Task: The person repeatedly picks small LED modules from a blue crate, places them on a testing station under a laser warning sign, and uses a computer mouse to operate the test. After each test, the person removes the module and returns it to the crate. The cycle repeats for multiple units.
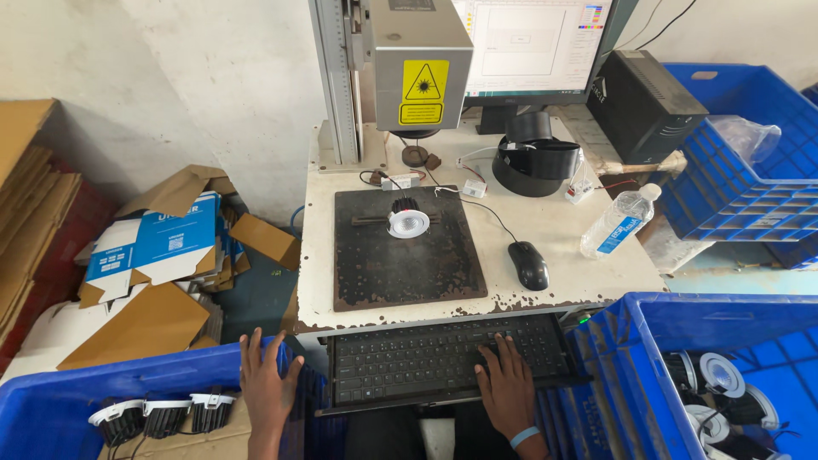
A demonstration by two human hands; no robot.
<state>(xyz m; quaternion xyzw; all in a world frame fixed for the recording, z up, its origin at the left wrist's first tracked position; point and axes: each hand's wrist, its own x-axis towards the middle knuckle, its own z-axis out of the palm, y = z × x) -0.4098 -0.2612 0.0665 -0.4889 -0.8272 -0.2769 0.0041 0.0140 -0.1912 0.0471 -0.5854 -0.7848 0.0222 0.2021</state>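
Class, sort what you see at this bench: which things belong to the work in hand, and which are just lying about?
In use:
black keyboard under the right hand
blue plastic crate rim under the left hand
white round lamp fitting on the dark metal plate

Lying about:
clear plastic water bottle
black computer mouse
flattened cardboard boxes

A plain, scuffed whitish wall [196,77] rises behind a chipped white counter [562,230], with flattened cardboard boxes [145,255] heaped on the floor at left under even, soft light.
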